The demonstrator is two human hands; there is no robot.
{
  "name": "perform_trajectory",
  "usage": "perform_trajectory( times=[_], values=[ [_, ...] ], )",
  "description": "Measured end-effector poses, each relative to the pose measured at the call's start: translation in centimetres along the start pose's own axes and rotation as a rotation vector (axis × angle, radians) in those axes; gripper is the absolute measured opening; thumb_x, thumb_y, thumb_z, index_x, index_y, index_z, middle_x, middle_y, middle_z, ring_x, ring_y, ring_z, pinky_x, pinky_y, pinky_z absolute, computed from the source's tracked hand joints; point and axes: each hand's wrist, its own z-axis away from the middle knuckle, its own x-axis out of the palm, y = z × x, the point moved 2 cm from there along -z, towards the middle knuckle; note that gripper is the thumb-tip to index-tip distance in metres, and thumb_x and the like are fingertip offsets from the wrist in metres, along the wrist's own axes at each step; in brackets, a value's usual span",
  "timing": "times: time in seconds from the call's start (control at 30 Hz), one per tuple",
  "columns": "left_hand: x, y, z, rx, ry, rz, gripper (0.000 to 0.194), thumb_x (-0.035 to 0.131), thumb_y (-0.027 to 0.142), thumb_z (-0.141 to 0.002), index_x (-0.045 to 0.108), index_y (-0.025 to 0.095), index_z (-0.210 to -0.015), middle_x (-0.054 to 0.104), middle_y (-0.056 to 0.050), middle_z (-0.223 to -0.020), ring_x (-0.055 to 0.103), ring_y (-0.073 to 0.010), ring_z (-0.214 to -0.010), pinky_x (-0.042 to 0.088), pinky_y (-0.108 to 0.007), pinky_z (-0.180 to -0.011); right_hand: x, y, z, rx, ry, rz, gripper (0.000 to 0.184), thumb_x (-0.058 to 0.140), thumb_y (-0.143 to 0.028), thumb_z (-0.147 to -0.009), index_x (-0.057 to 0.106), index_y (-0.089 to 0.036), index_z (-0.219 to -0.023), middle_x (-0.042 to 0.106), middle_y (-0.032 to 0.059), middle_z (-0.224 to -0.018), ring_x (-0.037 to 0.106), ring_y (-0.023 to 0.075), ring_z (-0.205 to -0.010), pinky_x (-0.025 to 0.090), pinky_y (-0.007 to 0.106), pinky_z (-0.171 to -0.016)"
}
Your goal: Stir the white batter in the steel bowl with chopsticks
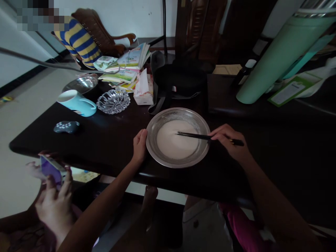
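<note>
A round metal bowl (151, 147) stands on the dark table in front of me, with a pale, whitish batter-like liquid (175, 145) in it. My left hand (140, 145) grips the bowl's left rim, its fingers closed around the edge. In my right hand (231, 140) is a pair of dark chopsticks (194, 135), held at a low slant over the right rim. Their tips reach the liquid near the bowl's middle. Traces of the liquid coat the inner wall.
Left on the dark table (105, 140) are a light blue mug (76, 103), a game controller (66, 126), a cut-glass dish (113, 101), a tissue box (144, 92) and books (131, 59). A green flask (283, 52) rises at right. Another person's hands hold a phone (52, 171) lower left.
</note>
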Motion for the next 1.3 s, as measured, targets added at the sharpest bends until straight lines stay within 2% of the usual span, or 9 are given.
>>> perform_trajectory(
  times=[0.1,0.27,0.43,0.6,0.73,0.9,1.07,1.23,1.3],
  values=[
    [0.02,-0.04,-0.03,0.000,-0.004,-0.003,0.043,0.060,0.047,-0.083,0.041,0.018,-0.058,0.034,0.004,-0.058,0.030,-0.0093,-0.054,0.032,-0.021,-0.048,-0.41,0.17,0.06,0.026,0.105,-0.067,0.035,0.048,-0.030,-0.095,0.068,-0.024,-0.066,0.068,0.0031,-0.073,0.062,0.0191,-0.071,0.048,0.037,-0.068],
    [0.07,0.07,-0.01,-0.008,0.008,0.002,0.042,0.060,0.046,-0.083,0.041,0.019,-0.058,0.034,0.004,-0.057,0.030,-0.0093,-0.053,0.031,-0.021,-0.047,0.18,-0.12,-0.07,-0.018,-0.068,-0.010,0.018,0.059,-0.026,-0.090,0.072,-0.025,-0.077,0.073,0.0032,-0.085,0.064,0.0206,-0.082,0.049,0.038,-0.077],
    [0.05,0.01,0.00,-0.008,0.001,-0.005,0.041,0.060,0.044,-0.084,0.042,0.018,-0.058,0.035,0.004,-0.057,0.031,-0.0093,-0.053,0.031,-0.021,-0.047,-0.28,-0.10,-0.01,0.008,0.131,-0.099,0.037,0.048,-0.028,-0.095,0.067,-0.024,-0.063,0.067,0.0025,-0.070,0.061,0.0185,-0.068,0.047,0.037,-0.067],
    [-0.03,-0.17,-0.03,-0.024,0.008,0.003,0.041,0.059,0.046,-0.085,0.043,0.018,-0.059,0.035,0.004,-0.057,0.030,-0.0093,-0.053,0.031,-0.021,-0.047,0.27,-0.24,-0.15,-0.008,-0.038,-0.006,0.022,0.057,-0.028,-0.090,0.071,-0.025,-0.074,0.072,0.0035,-0.081,0.064,0.0209,-0.080,0.049,0.039,-0.076],
    [0.04,-0.01,0.00,-0.005,-0.001,0.006,0.043,0.060,0.045,-0.085,0.041,0.018,-0.058,0.034,0.004,-0.057,0.030,-0.0092,-0.053,0.031,-0.021,-0.047,-0.34,0.09,-0.05,0.048,0.146,-0.061,0.036,0.049,-0.032,-0.095,0.067,-0.023,-0.065,0.067,0.0033,-0.072,0.062,0.0187,-0.070,0.049,0.036,-0.068],
    [0.11,0.17,0.00,-0.003,0.003,0.005,0.043,0.060,0.046,-0.084,0.041,0.019,-0.057,0.034,0.003,-0.057,0.031,-0.0094,-0.053,0.032,-0.021,-0.047,0.19,-0.18,-0.08,0.036,-0.051,-0.031,0.026,0.055,-0.033,-0.092,0.070,-0.025,-0.072,0.071,0.0037,-0.079,0.064,0.0210,-0.078,0.050,0.039,-0.074],
    [0.04,-0.04,0.02,-0.019,0.006,-0.006,0.046,0.062,0.052,-0.081,0.041,0.019,-0.058,0.034,0.004,-0.057,0.031,-0.0098,-0.053,0.030,-0.022,-0.046,-0.34,0.25,0.06,0.075,0.129,-0.076,0.035,0.051,-0.035,-0.094,0.067,-0.025,-0.064,0.068,0.0037,-0.071,0.063,0.0204,-0.071,0.049,0.039,-0.068],
    [0.02,-0.06,0.00,-0.013,0.003,-0.004,0.046,0.062,0.054,-0.081,0.041,0.019,-0.058,0.034,0.004,-0.057,0.030,-0.0096,-0.053,0.030,-0.022,-0.047,0.21,0.19,0.03,0.021,-0.045,-0.001,0.023,0.057,-0.032,-0.091,0.072,-0.026,-0.074,0.073,0.0033,-0.082,0.064,0.0220,-0.081,0.050,0.041,-0.077],
    [0.03,-0.04,-0.02,-0.008,0.006,-0.006,0.046,0.062,0.053,-0.081,0.041,0.019,-0.058,0.034,0.004,-0.057,0.030,-0.0095,-0.053,0.030,-0.022,-0.047,0.03,0.23,0.01,0.027,0.013,0.019,0.021,0.057,-0.031,-0.091,0.072,-0.026,-0.076,0.072,0.0031,-0.083,0.064,0.0215,-0.081,0.050,0.040,-0.077]
  ],
)
